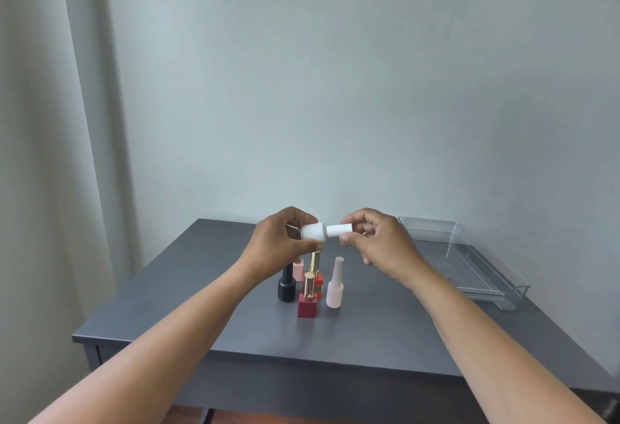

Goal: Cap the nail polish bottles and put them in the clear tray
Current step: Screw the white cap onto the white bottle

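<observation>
White bottle (313, 233) is held sideways above the grey table (201, 289), body pinched in the left hand (281, 244), cap (339, 231) pinched by the right hand's (379, 242) fingertips; cap looks seated on the neck. Best to keep the body fixed and twist only the cap until snug, axes in line. Five other bottles stand below; clear tray (469, 255) sits well apart, far right, nothing in it yet.

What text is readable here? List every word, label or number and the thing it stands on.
None can be read.
White bottle held sideways by both hands: plain, no print showing.
Bottles on the table: black, red, pale pink: no label visible.
Clear tray: only ribbing, no text.
</observation>
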A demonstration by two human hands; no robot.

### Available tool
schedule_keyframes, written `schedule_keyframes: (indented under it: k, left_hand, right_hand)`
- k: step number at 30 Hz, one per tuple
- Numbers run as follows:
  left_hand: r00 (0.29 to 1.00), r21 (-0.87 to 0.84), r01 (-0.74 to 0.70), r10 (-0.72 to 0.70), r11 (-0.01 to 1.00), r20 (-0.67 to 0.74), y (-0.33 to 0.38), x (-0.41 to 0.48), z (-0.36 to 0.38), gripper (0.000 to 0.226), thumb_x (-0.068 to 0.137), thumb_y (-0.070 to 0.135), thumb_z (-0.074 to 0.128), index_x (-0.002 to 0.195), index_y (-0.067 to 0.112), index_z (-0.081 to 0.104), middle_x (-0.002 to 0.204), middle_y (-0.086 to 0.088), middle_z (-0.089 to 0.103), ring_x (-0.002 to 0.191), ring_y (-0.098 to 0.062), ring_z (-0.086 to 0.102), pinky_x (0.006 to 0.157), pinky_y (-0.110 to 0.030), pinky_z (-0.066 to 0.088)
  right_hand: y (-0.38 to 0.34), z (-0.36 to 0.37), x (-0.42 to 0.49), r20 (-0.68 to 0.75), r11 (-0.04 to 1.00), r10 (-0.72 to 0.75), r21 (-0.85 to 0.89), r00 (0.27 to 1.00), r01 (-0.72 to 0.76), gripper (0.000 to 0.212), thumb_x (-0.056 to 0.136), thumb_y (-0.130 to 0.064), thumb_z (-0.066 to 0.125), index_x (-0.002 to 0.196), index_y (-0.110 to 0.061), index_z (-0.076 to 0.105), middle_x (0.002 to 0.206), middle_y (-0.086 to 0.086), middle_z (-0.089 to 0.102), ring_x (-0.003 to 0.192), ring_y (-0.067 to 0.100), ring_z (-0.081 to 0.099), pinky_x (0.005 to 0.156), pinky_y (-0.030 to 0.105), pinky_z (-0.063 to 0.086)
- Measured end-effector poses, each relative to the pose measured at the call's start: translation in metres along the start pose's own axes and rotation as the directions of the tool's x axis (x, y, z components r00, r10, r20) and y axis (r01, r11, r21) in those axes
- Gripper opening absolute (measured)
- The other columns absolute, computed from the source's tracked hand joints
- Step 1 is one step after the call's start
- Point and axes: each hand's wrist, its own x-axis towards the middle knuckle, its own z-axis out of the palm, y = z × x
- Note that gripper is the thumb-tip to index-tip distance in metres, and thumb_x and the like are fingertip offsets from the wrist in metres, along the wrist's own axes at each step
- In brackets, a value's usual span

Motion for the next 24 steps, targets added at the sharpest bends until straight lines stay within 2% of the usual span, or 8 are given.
schedule_keyframes:
  k: [3,9,12,15,17,19,21,24]
  left_hand:
    - [1.000,0.013,-0.010,0.010,1.000,0.000,-0.0007,-0.0011,0.0005,0.035,0.069,0.017,0.089,0.092,0.032,0.068,0.074,0.018,0.072,0.060,-0.014,0.069,0.057,-0.025,0.059]
    - [1.000,0.024,-0.023,0.023,0.999,-0.002,0.0021,-0.0024,0.0014,0.036,0.068,0.020,0.089,0.094,0.033,0.068,0.077,0.015,0.073,0.070,-0.030,0.071,0.065,-0.037,0.061]
    - [1.000,0.026,-0.020,0.020,0.999,0.000,0.0026,-0.0023,0.0002,0.036,0.068,0.020,0.090,0.094,0.033,0.068,0.077,0.013,0.073,0.066,-0.027,0.071,0.064,-0.034,0.060]
    - [1.000,0.023,-0.015,0.015,1.000,-0.004,0.0019,-0.0027,-0.0011,0.036,0.067,0.020,0.090,0.092,0.033,0.069,0.077,0.010,0.073,0.062,-0.012,0.069,0.059,-0.026,0.060]
    - [1.000,0.019,-0.015,0.015,1.000,-0.002,0.0008,-0.0028,-0.0014,0.035,0.068,0.018,0.090,0.093,0.032,0.069,0.081,0.008,0.073,0.065,-0.009,0.069,0.057,-0.023,0.058]
    - [1.000,0.018,-0.013,0.013,1.000,0.002,-0.0004,-0.0027,-0.0011,0.036,0.068,0.018,0.090,0.094,0.031,0.069,0.085,0.004,0.074,0.069,-0.016,0.072,0.059,-0.026,0.060]
    - [1.000,0.017,-0.010,0.010,1.000,0.005,-0.0010,-0.0025,-0.0004,0.036,0.068,0.019,0.090,0.095,0.031,0.069,0.085,0.004,0.074,0.070,-0.020,0.072,0.061,-0.031,0.061]
    - [1.000,0.006,-0.017,0.017,1.000,0.005,-0.0009,-0.0026,0.0017,0.035,0.068,0.016,0.089,0.092,0.031,0.069,0.080,0.008,0.073,0.063,-0.008,0.069,0.055,-0.023,0.057]
  right_hand:
    - [-0.0013,-0.0017,-0.0007,0.007,1.000,0.006,0.017,1.000,-0.006,0.005,0.091,-0.025,0.067,0.086,-0.023,0.066,0.071,-0.004,0.076,0.036,0.009,0.042,0.041,0.018,0.037]
    - [-0.0063,-0.0006,-0.0028,-0.016,0.999,0.033,-0.025,0.999,-0.033,0.047,0.093,-0.053,0.053,0.069,-0.015,0.066,0.056,0.001,0.071,0.033,0.012,0.041,0.039,0.017,0.037]
    - [-0.0062,-0.0016,-0.0013,0.002,0.995,0.079,-0.066,0.997,-0.079,0.058,0.091,-0.064,0.046,0.067,-0.015,0.067,0.054,0.004,0.070,0.033,0.014,0.043,0.040,0.019,0.039]
    - [-0.0048,-0.0038,-0.0011,0.039,0.992,0.083,-0.094,0.996,-0.079,0.058,0.083,-0.075,0.046,0.077,-0.020,0.065,0.064,-0.002,0.074,0.036,0.014,0.047,0.044,0.021,0.042]
    - [-0.0025,-0.0037,-0.0015,0.041,0.996,0.052,-0.069,0.998,-0.049,0.044,0.077,-0.069,0.062,0.099,-0.031,0.063,0.075,-0.010,0.074,0.038,0.010,0.050,0.047,0.021,0.045]
    - [0.0010,-0.0031,-0.0010,0.034,0.998,0.019,-0.053,0.999,-0.017,0.043,0.074,-0.048,0.078,0.112,-0.039,0.059,0.078,-0.013,0.070,0.039,0.005,0.050,0.048,0.018,0.045]
    - [0.0018,-0.0010,-0.0004,0.029,0.999,-0.006,-0.052,1.000,0.007,0.034,0.075,-0.028,0.082,0.102,-0.036,0.064,0.078,-0.011,0.067,0.039,0.005,0.048,0.047,0.020,0.045]
    - [-0.0001,0.0003,-0.0004,-0.004,0.999,-0.007,-0.038,1.000,0.007,0.016,0.081,-0.019,0.076,0.083,-0.032,0.068,0.075,-0.006,0.072,0.036,0.004,0.045,0.043,0.020,0.042]
